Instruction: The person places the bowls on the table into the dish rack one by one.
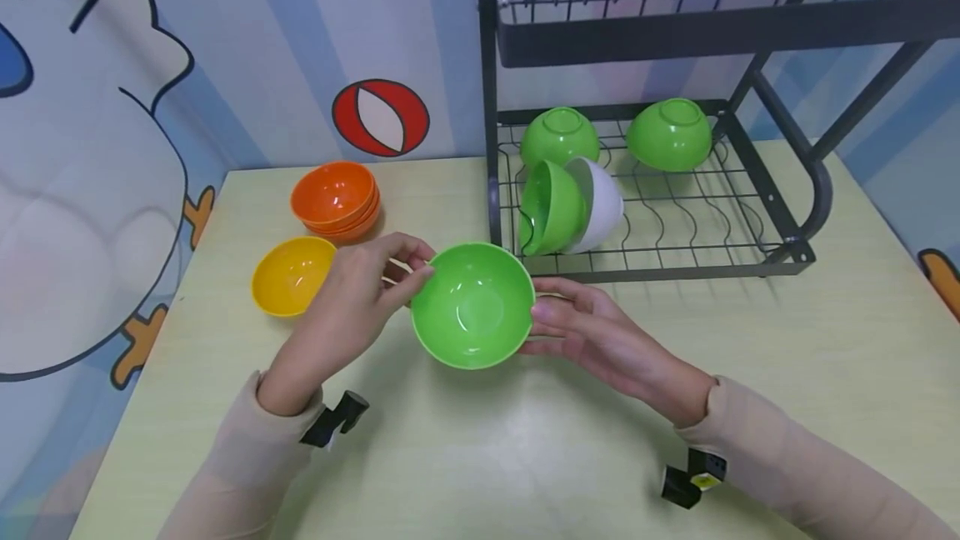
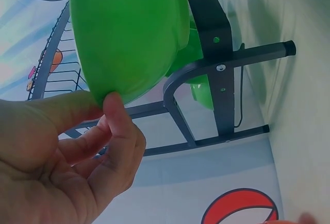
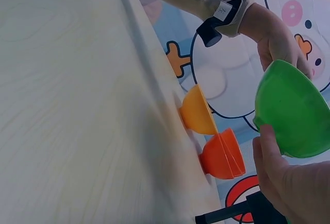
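Between both hands a green bowl (image 1: 472, 307) is held above the table, its inside facing up toward the head camera. My left hand (image 1: 367, 286) pinches its left rim between thumb and fingers; the left wrist view shows that thumb and fingertip on the edge of the bowl (image 2: 129, 38). On the opposite side my right hand (image 1: 592, 332) grips the rim, thumb near the edge and fingers beneath. In the right wrist view, fingers of the right hand (image 3: 281, 172) lie against the outside of the bowl (image 3: 294, 110).
A dark two-tier dish rack (image 1: 645, 273) stands at the back right. Its lower shelf holds green bowls (image 1: 670, 136) and a white bowl (image 1: 597, 207). Stacked orange bowls (image 1: 333, 197) and a yellow bowl (image 1: 292, 276) sit on the table (image 1: 480, 457) beyond my left hand.
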### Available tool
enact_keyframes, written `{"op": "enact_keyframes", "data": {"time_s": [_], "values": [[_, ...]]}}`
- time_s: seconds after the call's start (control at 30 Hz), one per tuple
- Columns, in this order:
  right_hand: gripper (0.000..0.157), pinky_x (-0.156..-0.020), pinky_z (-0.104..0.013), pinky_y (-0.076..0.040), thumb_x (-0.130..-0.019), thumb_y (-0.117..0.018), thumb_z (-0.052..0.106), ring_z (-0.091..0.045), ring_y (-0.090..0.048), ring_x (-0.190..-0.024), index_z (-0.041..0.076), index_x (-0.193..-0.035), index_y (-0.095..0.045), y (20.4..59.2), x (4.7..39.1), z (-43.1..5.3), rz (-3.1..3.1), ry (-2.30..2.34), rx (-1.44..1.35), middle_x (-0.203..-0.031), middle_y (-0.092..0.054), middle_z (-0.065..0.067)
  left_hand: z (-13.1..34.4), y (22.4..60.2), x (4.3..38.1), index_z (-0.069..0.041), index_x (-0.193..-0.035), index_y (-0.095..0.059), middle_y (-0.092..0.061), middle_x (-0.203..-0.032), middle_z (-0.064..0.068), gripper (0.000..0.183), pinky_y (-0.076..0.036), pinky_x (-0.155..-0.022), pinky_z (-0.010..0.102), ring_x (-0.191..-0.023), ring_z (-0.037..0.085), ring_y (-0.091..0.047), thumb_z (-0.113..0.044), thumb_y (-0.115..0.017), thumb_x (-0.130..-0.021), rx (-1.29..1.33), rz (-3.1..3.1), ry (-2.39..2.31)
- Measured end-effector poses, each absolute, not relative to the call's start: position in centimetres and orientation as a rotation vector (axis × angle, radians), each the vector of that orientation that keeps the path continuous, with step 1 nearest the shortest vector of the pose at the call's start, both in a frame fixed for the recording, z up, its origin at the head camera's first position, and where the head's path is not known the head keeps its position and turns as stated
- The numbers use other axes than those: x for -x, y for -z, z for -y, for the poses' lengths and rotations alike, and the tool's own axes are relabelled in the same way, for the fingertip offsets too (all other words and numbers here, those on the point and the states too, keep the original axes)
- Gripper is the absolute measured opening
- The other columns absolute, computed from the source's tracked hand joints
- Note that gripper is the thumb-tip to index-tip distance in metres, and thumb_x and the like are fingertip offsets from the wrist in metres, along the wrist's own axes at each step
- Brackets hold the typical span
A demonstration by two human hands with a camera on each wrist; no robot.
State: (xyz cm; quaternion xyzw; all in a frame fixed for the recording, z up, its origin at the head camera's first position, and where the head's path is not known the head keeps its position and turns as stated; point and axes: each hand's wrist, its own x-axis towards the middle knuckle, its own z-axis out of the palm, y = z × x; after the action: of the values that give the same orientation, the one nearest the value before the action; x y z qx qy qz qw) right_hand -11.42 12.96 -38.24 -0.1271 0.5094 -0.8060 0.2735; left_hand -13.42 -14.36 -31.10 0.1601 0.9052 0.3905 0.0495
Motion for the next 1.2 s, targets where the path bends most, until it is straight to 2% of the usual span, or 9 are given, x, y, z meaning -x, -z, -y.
{"op": "enact_keyframes", "data": {"time_s": [0.37, 0.67, 0.9, 1.2], "values": [[0.069, -0.099, -0.048, -0.051, -0.096, -0.067, 0.021, -0.027, -0.064, -0.109, -0.017, -0.142, -0.031, 38.1, 11.4, -13.2, -1.401, 2.16, 0.32, -0.126, -0.056, -0.018, 13.9, 31.2, 13.4, -0.002, -0.114, -0.067, -0.068, -0.098, 0.008, 0.018, -0.061, -0.073, 0.033, -0.076, 0.018, -0.067, -0.009, -0.066, -0.097, -0.489, -2.751, -1.207], [0.059, -0.099, -0.046, -0.051, -0.096, -0.064, 0.014, -0.026, -0.065, -0.106, -0.019, -0.137, -0.037, 37.9, 11.3, -13.4, -1.375, 2.157, 0.285, -0.121, -0.06, -0.017, 13.4, 31.4, 13.4, -0.003, -0.114, -0.067, -0.068, -0.099, 0.008, 0.019, -0.061, -0.073, 0.032, -0.077, 0.018, -0.067, -0.01, -0.067, -0.097, -0.476, -2.74, -1.217], [0.06, -0.099, -0.043, -0.051, -0.094, -0.065, 0.012, -0.026, -0.065, -0.107, -0.019, -0.138, -0.037, 37.9, 11.3, -13.7, -1.36, 2.174, 0.283, -0.122, -0.059, -0.017, 13.1, 31.8, 13.6, -0.006, -0.115, -0.069, -0.068, -0.1, 0.006, 0.021, -0.061, -0.073, 0.032, -0.079, 0.018, -0.068, -0.014, -0.069, -0.096, -0.455, -2.741, -1.21], [0.051, -0.1, -0.043, -0.051, -0.095, -0.065, 0.011, -0.028, -0.064, -0.111, -0.01, -0.137, -0.047, 37.5, 11.0, -14.3, -1.357, 2.22, 0.279, -0.126, -0.061, -0.016, 13.0, 32.1, 14.1, -0.008, -0.115, -0.069, -0.066, -0.103, 0.005, 0.021, -0.061, -0.072, 0.032, -0.085, 0.02, -0.067, -0.019, -0.068, -0.097, -0.446, -2.641, -1.341]]}}
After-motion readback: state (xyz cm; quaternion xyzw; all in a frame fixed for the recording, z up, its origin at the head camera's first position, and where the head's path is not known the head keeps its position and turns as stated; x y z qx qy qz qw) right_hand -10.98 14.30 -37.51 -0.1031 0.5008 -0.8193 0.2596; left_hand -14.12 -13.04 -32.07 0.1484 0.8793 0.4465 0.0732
